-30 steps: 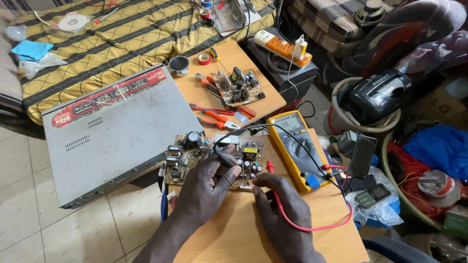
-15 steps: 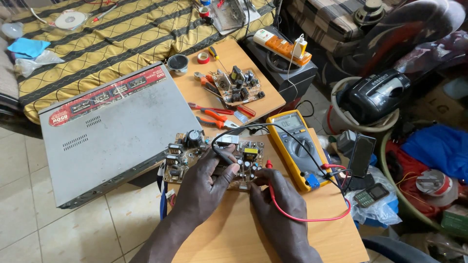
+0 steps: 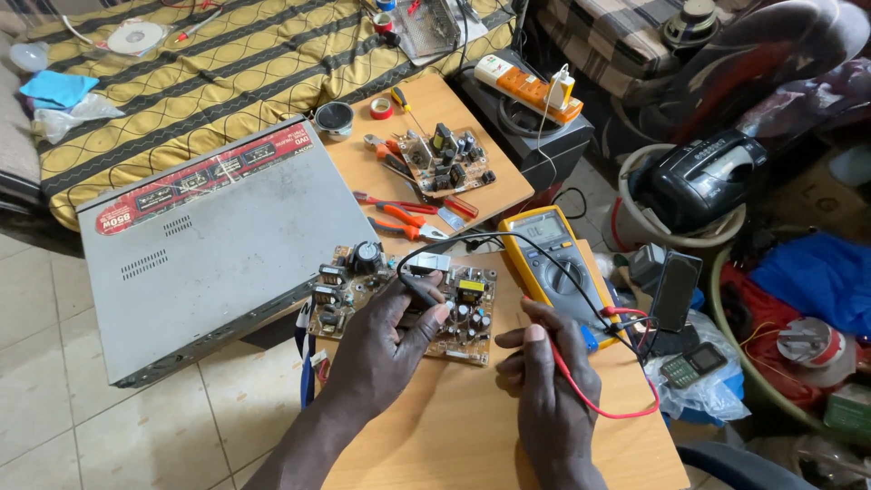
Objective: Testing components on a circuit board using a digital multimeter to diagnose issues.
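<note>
Both hands have shifted slightly on the board since the earlier frame. Left hand, grip pinching a black probe, rests on the circuit board. Right hand, grip pinching the red probe, sits beside the board. Yellow multimeter lies just right on the worktop.

Matt light wood is seen on the table. The multimeter is cased in yellow rubbery plastic. Matt grey sheet metal forms the player casing. Quilted yellow cloth covers the bed.
</note>
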